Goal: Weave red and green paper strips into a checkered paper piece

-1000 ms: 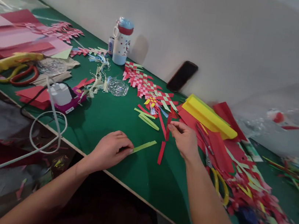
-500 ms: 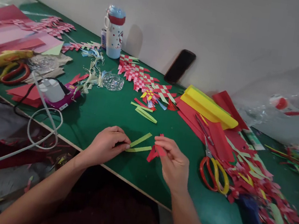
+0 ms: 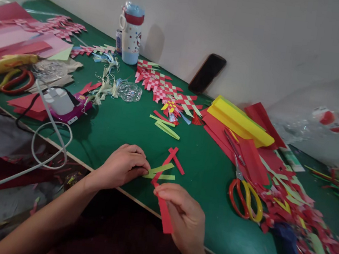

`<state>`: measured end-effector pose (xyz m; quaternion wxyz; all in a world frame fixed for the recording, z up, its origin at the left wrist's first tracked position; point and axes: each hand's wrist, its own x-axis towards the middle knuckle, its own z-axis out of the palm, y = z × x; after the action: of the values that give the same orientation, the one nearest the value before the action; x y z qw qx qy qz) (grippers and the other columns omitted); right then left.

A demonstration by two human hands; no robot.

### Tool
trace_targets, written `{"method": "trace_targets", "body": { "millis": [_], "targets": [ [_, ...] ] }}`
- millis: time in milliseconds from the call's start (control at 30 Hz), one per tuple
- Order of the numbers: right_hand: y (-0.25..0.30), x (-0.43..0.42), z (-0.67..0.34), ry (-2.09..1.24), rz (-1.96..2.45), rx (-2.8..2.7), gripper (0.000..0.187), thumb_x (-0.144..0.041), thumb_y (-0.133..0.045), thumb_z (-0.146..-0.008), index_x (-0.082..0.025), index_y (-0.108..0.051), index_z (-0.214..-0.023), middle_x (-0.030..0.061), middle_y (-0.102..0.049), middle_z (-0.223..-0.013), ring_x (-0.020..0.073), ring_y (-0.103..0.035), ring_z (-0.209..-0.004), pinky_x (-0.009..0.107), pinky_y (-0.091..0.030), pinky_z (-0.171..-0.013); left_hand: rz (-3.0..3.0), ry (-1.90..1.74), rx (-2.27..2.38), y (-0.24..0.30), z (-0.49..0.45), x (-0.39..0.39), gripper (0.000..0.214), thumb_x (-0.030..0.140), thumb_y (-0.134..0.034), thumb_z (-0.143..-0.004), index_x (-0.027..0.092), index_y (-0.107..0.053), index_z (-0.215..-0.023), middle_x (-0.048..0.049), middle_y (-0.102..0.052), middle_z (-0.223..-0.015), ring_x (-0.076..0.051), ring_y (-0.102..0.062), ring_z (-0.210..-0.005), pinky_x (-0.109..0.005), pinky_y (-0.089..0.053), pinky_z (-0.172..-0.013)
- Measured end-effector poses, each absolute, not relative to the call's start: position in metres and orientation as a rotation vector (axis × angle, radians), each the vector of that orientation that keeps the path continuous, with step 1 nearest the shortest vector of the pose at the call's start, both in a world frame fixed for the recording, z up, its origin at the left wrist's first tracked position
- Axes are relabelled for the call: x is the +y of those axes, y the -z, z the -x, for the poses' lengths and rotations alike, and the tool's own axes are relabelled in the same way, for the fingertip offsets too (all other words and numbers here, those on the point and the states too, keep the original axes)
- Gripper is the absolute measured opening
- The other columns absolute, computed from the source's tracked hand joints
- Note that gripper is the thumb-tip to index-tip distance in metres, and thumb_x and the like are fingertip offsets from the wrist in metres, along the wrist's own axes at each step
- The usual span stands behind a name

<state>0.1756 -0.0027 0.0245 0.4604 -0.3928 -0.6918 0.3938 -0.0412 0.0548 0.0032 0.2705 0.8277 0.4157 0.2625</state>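
Light green paper strips [image 3: 163, 172] stick out to the right in a narrow V from the closed fingertips of my left hand [image 3: 127, 166]. Between the thumb and fingers of my right hand [image 3: 182, 213] is a red paper strip [image 3: 164, 218]. Its lower end hangs toward me, and its upper part runs over or between the green strips; which of the two I cannot tell. Another red strip [image 3: 178, 165] lies beyond, touching or crossing the held strip's far end. Further back rest more folded green strips [image 3: 167, 129].
Woven paper pieces [image 3: 162, 86] lie along the wall by a water bottle [image 3: 131, 37] and a phone [image 3: 207, 73]. Scissors [image 3: 246, 198] and a yellow paper roll [image 3: 239, 121] sit to the right. A white cable [image 3: 44, 165] loops over the table's left front edge.
My right hand has moved left and toward me, drawing a red strip across the green ones. The red strips have spread apart. My left hand stays nearly in place.
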Motion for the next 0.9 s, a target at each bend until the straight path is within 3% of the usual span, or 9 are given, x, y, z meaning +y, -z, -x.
{"method": "trace_targets", "body": {
  "millis": [267,400,633,900],
  "targets": [
    [-0.021,-0.002,-0.165,-1.18,0.881,-1.702,0.014,-0.021,-0.059,-0.091,-0.026,-0.072,-0.093,0.0027,-0.074,-0.089,0.0163,-0.07,-0.084,0.03,-0.057,-0.076,-2.284,-0.678,1.018,-0.004,0.042,0.056,0.017,0.034,-0.058,-0.095,0.028,-0.071,-0.086,0.0033,-0.071,-0.089,-0.016,-0.058,-0.103,-0.031,-0.033,-0.087],
    [-0.023,0.005,-0.165,-1.161,0.882,-1.8,0.012,-0.022,-0.06,-0.091,-0.025,-0.071,-0.091,0.0027,-0.075,-0.09,0.016,-0.071,-0.086,0.029,-0.057,-0.079,-2.362,-0.648,1.007,-0.003,0.041,0.055,0.012,0.031,-0.06,-0.093,0.031,-0.072,-0.093,0.0028,-0.07,-0.092,-0.017,-0.057,-0.102,-0.033,-0.032,-0.085],
    [-0.02,0.012,-0.164,-1.206,0.863,-1.866,0.014,-0.018,-0.058,-0.091,-0.025,-0.069,-0.095,0.0024,-0.074,-0.095,0.0156,-0.069,-0.093,0.03,-0.055,-0.086,-2.438,-0.543,1.053,-0.008,0.037,0.052,0.033,0.011,-0.058,-0.086,0.036,-0.07,-0.103,0.0015,-0.066,-0.098,-0.019,-0.053,-0.103,-0.034,-0.031,-0.082],
    [-0.019,0.003,-0.181,-1.093,1.052,-1.845,0.013,-0.02,-0.059,-0.091,-0.025,-0.069,-0.097,0.0054,-0.07,-0.103,0.0168,-0.067,-0.096,0.03,-0.056,-0.083,-2.423,-0.562,1.079,-0.009,0.037,0.051,0.035,0.007,-0.051,-0.081,0.028,-0.068,-0.103,-0.0005,-0.064,-0.102,-0.02,-0.053,-0.104,-0.035,-0.033,-0.085]
  ]
}}
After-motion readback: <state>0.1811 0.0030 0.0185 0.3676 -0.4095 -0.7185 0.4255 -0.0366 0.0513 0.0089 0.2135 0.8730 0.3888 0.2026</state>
